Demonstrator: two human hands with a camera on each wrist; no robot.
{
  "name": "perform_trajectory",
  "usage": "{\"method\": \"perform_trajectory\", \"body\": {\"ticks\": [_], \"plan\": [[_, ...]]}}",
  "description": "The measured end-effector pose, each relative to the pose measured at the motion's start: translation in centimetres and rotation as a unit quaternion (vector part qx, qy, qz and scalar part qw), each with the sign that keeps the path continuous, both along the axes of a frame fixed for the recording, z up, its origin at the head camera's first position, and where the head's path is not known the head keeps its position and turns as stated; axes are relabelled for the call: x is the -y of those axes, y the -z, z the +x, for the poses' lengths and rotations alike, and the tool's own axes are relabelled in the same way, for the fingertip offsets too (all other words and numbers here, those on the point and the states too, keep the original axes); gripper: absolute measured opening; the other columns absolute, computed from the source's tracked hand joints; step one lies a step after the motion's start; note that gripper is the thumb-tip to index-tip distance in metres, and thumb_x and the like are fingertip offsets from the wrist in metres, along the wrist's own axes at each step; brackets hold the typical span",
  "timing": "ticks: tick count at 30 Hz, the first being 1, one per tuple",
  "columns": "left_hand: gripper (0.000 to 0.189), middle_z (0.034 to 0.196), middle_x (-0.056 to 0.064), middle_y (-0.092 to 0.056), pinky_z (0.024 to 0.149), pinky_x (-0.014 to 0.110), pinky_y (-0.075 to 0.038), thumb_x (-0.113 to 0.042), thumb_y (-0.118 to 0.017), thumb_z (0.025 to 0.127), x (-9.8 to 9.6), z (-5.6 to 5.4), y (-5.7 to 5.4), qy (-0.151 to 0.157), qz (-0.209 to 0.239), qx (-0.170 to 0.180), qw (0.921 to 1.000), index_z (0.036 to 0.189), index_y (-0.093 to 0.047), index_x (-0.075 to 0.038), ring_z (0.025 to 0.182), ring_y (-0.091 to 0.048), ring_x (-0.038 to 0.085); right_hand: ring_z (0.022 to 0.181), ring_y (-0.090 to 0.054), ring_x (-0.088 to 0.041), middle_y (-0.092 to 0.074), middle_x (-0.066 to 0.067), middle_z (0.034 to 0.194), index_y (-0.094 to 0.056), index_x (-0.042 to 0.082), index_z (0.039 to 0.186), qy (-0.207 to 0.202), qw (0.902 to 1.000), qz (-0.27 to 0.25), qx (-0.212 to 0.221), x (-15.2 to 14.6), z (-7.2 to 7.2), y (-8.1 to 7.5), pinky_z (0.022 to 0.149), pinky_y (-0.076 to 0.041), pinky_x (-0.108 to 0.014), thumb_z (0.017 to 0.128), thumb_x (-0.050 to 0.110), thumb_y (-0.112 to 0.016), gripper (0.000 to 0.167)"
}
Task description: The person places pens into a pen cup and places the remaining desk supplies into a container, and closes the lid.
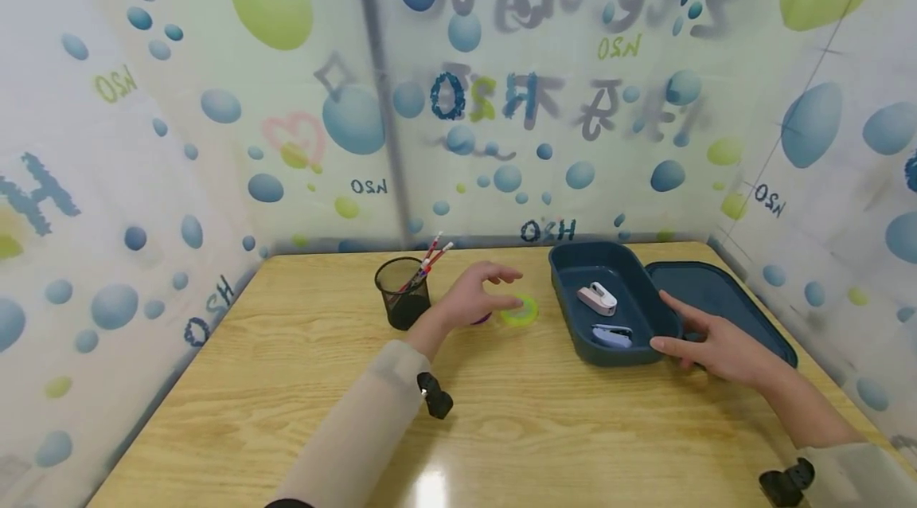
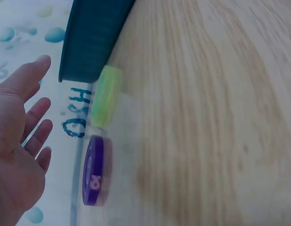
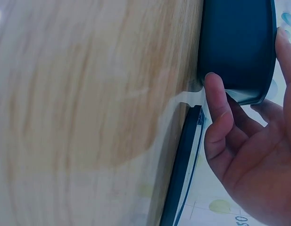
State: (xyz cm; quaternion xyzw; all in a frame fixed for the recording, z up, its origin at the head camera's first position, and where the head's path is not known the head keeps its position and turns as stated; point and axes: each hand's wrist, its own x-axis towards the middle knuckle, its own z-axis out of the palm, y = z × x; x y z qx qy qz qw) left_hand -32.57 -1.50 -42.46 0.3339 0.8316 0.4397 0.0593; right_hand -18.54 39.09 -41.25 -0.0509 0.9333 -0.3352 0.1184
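Note:
My left hand [image 1: 478,293] hovers with loosely bent fingers over a yellow-green tape roll [image 1: 526,315], holding nothing. A purple tape roll [image 2: 93,172] stands beside the yellow-green one, mostly covered by the left hand in the head view. My right hand [image 1: 719,345] grips the near right corner of a dark blue box [image 1: 562,297], its thumb and fingers on either side of that corner. Inside the box lie a pale pink and white stapler [image 1: 598,299] and a light blue stapler [image 1: 612,335].
A dark blue lid [image 1: 716,293] lies right of the box, partly behind the right hand. Left of the left hand stands a black mesh pen cup [image 1: 405,301] with several pencils [image 1: 433,257]. Patterned curtains [image 1: 458,158] border the wooden table [image 1: 286,349] at its back and sides.

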Motion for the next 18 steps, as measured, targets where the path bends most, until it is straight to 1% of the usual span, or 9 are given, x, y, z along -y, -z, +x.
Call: {"method": "perform_trajectory", "body": {"ticks": [3, 7, 10, 14, 18], "plan": [[0.055, 0.148, 0.016, -0.067, 0.117, 0.059, -0.047, -0.031, -0.084, 0.099, 0.4, -0.2, 0.6, 0.001, -0.022, 0.01, 0.9997, 0.148, -0.069, -0.013, 0.138, -0.059, 0.039, 0.076, -0.063, -0.021, -0.066, -0.007, 0.093, -0.008, 0.012, 0.178, 0.002, 1.0, -0.002, 0.002, 0.0, 0.0, 0.0, 0.061, -0.048, -0.032, 0.107, 0.05, -0.069, 0.1], [0.06, 0.147, 0.009, -0.066, 0.117, 0.055, -0.047, -0.035, -0.086, 0.098, 0.5, -0.5, 1.0, 0.002, -0.053, 0.018, 0.9984, 0.151, -0.067, -0.015, 0.138, -0.057, 0.033, 0.076, -0.062, -0.021, -0.066, -0.007, 0.094, -0.007, 0.013, 0.178, 0.007, 0.9999, -0.004, 0.009, 0.0, -0.1, 0.1, 0.061, -0.048, -0.032, 0.107, 0.05, -0.069, 0.101], [0.063, 0.148, 0.007, -0.066, 0.123, 0.058, -0.036, -0.036, -0.087, 0.096, 0.5, -0.7, 1.2, 0.008, -0.077, 0.007, 0.997, 0.152, -0.066, -0.017, 0.141, -0.057, 0.03, 0.077, -0.062, -0.021, -0.066, -0.008, 0.094, -0.007, 0.015, 0.178, 0.011, 0.9998, -0.007, 0.015, 0.0, -0.1, 0.2, 0.061, -0.049, -0.033, 0.106, 0.051, -0.07, 0.102], [0.066, 0.148, 0.005, -0.067, 0.12, 0.059, -0.023, -0.037, -0.089, 0.094, 0.5, -1.0, 1.4, 0.01, -0.12, -0.018, 0.9926, 0.153, -0.066, -0.02, 0.144, -0.054, 0.029, 0.077, -0.062, -0.021, -0.066, -0.008, 0.094, -0.008, 0.015, 0.178, 0.011, 0.9998, -0.008, 0.016, 0.1, 0.0, 0.1, 0.061, -0.049, -0.033, 0.105, 0.052, -0.071, 0.103], [0.068, 0.149, 0.001, -0.065, 0.115, 0.054, -0.023, -0.041, -0.09, 0.093, 0.3, -1.4, 1.6, 0.003, -0.167, -0.035, 0.9854, 0.154, -0.065, -0.025, 0.142, -0.049, 0.027, 0.078, -0.063, -0.021, -0.067, -0.008, 0.094, -0.009, 0.015, 0.178, 0.008, 0.9999, -0.008, 0.011, 0.0, 0.0, 0.0, 0.061, -0.049, -0.033, 0.106, 0.051, -0.071, 0.102]]}}
